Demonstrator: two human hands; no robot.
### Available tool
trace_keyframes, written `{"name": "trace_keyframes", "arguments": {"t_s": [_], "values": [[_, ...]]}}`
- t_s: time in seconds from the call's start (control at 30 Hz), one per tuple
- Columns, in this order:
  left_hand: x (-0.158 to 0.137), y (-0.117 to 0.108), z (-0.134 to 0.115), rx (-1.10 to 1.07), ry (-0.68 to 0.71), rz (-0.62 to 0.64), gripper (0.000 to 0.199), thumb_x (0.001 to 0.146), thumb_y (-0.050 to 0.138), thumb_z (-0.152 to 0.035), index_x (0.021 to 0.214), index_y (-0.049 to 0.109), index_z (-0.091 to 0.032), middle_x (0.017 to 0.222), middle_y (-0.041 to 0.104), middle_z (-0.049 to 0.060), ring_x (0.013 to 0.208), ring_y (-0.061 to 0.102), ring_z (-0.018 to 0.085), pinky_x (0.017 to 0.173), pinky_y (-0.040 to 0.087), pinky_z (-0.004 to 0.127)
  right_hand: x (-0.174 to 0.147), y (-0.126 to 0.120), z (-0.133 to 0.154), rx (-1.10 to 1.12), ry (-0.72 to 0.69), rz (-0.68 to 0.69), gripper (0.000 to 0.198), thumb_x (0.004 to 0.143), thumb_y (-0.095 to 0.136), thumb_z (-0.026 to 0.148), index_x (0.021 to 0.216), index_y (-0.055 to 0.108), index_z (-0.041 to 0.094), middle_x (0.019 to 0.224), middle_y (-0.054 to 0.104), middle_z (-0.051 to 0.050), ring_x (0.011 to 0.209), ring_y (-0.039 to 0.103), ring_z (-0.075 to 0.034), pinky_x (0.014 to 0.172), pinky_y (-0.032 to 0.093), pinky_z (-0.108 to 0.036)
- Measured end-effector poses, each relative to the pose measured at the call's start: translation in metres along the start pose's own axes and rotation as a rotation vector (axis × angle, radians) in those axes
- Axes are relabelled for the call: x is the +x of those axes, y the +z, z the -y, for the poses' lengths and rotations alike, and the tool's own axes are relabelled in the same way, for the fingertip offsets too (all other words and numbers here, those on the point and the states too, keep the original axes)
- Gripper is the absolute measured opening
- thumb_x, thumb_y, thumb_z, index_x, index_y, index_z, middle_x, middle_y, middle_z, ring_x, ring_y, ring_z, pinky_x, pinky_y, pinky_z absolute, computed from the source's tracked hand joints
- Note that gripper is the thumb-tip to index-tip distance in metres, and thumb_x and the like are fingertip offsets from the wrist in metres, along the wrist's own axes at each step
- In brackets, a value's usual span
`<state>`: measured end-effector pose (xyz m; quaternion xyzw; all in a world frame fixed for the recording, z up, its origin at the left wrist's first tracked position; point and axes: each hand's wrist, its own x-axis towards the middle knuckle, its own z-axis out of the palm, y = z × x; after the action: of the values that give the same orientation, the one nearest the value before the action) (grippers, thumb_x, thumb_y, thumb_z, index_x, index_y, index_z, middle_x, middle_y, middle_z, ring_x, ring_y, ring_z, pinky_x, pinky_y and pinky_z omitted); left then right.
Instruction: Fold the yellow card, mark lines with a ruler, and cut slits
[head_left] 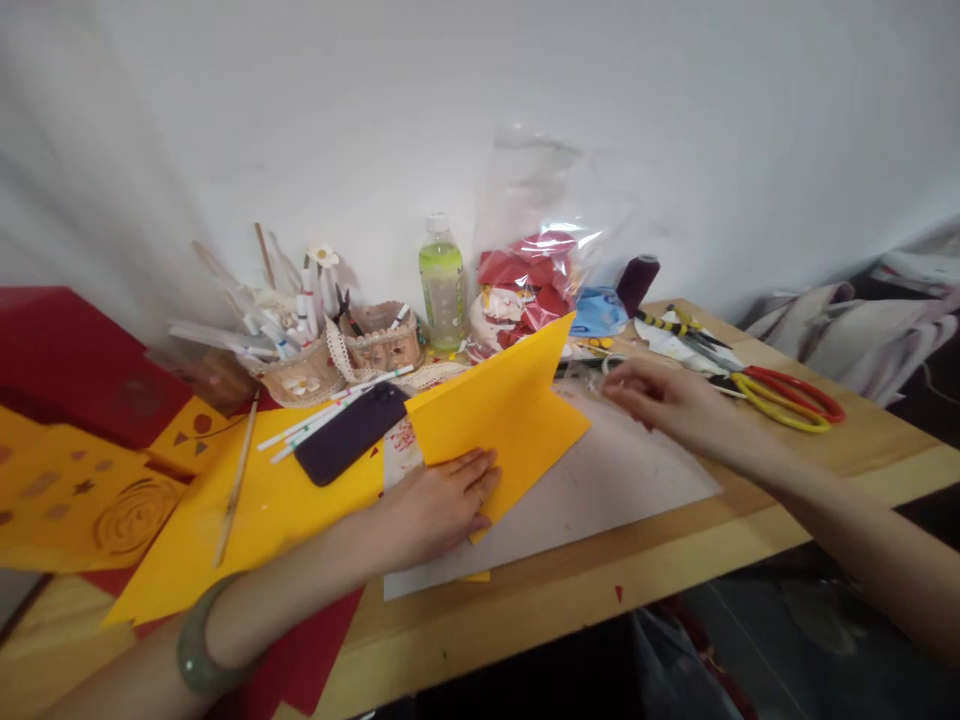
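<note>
My left hand (450,500) lies flat on a folded sheet of yellow paper (517,410), fingers stretched out. One flap of this paper stands up at a slant from the fold, while the lower part rests on a white sheet (600,490). To the right, my right hand (652,395) hovers over the far part of the white sheet with its fingers curled together. Small clear and whitish items (600,372) sit by its fingertips, too blurred to name. What those fingers hold, if anything, I cannot make out.
A dark phone (352,435) and several white pens (322,415) lie left of the paper. Behind stand a pen holder (300,370), a drink bottle (442,285) and a clear bag (536,260) of red scraps. Scissors (787,395) rest at right. Cut yellow paper (67,490) is at left.
</note>
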<state>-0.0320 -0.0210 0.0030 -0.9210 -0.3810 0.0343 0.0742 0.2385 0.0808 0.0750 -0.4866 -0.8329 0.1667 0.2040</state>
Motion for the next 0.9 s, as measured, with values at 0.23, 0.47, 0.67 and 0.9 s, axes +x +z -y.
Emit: {"name": "trace_keyframes", "arguments": {"t_s": [0.23,0.47,0.67,0.9], "values": [[0.0,0.012,0.0,0.017,-0.016,-0.033,0.051,0.094,0.04,-0.039,0.131,0.041,-0.004,0.139,0.039,0.018,0.128,0.039,0.024,0.102,0.036,0.035,-0.045,0.064,0.032,-0.292,-0.06,0.154,0.024,0.089,0.039,0.037,0.087,0.055,0.019,0.077,0.069,-0.008,0.064,0.063,-0.022,0.049,0.031,-0.027],[0.0,0.006,0.001,0.047,0.005,-0.021,0.051,0.093,0.041,-0.039,0.128,0.045,-0.002,0.137,0.04,0.019,0.127,0.04,0.025,0.102,0.037,0.034,-0.052,0.078,0.051,-0.452,-0.101,0.166,0.03,0.088,0.04,0.047,0.082,0.051,0.02,0.071,0.069,-0.004,0.06,0.064,-0.024,0.047,0.016,-0.027],[0.0,0.002,0.002,0.06,0.021,-0.001,0.052,0.094,0.039,-0.039,0.128,0.044,0.001,0.137,0.04,0.02,0.127,0.039,0.024,0.105,0.033,0.033,-0.048,0.081,0.056,-0.489,-0.094,0.183,0.037,0.087,0.038,0.054,0.076,0.051,0.021,0.069,0.068,-0.001,0.058,0.062,-0.021,0.047,0.013,-0.027],[-0.001,0.003,0.002,0.054,0.006,0.046,0.055,0.093,0.042,-0.039,0.132,0.038,0.0,0.14,0.036,0.019,0.13,0.035,0.024,0.106,0.032,0.033,-0.04,0.072,0.044,-0.551,-0.02,0.223,0.04,0.086,0.039,0.056,0.072,0.055,0.022,0.066,0.066,-0.003,0.055,0.059,-0.02,0.046,0.014,-0.027]]}}
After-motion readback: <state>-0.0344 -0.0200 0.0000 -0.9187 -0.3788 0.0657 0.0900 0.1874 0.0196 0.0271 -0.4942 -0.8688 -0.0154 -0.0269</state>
